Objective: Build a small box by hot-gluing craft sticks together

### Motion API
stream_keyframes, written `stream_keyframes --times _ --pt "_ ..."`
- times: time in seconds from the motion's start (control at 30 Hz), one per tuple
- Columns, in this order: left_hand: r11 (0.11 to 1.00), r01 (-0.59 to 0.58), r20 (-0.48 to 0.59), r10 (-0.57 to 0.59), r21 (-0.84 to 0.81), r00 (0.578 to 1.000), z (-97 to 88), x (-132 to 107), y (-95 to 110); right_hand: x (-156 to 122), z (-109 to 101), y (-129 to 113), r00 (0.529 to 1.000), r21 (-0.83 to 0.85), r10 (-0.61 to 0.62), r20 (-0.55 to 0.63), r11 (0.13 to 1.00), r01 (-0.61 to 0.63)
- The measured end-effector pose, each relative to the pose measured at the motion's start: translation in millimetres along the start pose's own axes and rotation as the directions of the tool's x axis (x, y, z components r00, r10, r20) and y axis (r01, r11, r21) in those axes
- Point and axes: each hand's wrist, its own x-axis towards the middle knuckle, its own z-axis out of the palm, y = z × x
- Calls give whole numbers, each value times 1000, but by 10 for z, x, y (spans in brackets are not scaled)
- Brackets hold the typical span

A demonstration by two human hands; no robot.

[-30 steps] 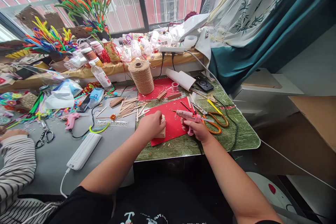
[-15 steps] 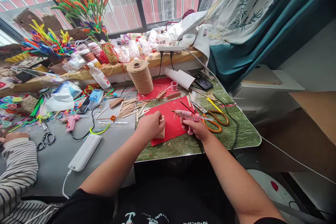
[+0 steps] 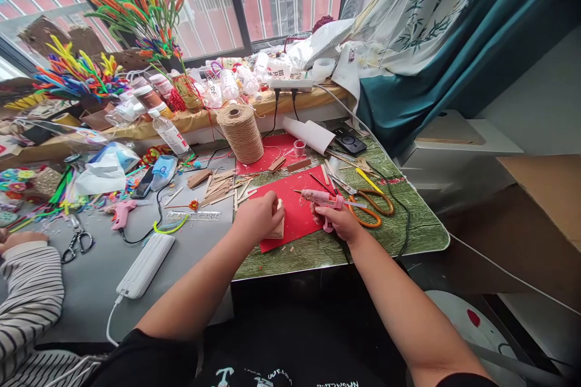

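Observation:
My left hand is closed over a small wooden stick piece that rests on a red sheet. My right hand grips a pink hot glue gun, its nozzle pointing left toward the wooden piece but a little apart from it. Both hands rest on the red sheet near the front of the green table.
Orange scissors, loose wooden sticks, a twine spool and a phone lie behind. On the grey mat are a second glue gun, a power strip and scissors. Another person's striped sleeve is at the left.
My left hand has settled slightly lower over the wooden piece. The glue gun stays nearly still. The view has shifted a little.

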Motion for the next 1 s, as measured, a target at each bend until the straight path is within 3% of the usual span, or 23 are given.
stream_keyframes --times 0.1,0.2,0.27,0.37,0.73,1.0 --pt "988 -110 -3 110 -109 994 -124 7 -148 -2 -4 -6 1000 -2 -13 20 1000 13" --pt "924 -341 27 351 -175 936 -221 15 -329 1 -6 -10 1000 -5 -5 23 1000 5" --pt "896 -387 90 413 -219 906 -228 15 -420 5 -5 -9 1000 -14 15 13 1000 -15" --pt "886 -376 146 424 -272 894 -168 5 -472 8 -3 -3 999 -27 33 -6 999 -34" --pt "856 -413 117 466 -312 877 -76 3 -444 25 -23 41 1000 -3 29 -12 1000 -29" --pt "856 -399 79 446 -330 892 -14 32 -435 29 -31 49 999 -24 37 -31 999 -38"
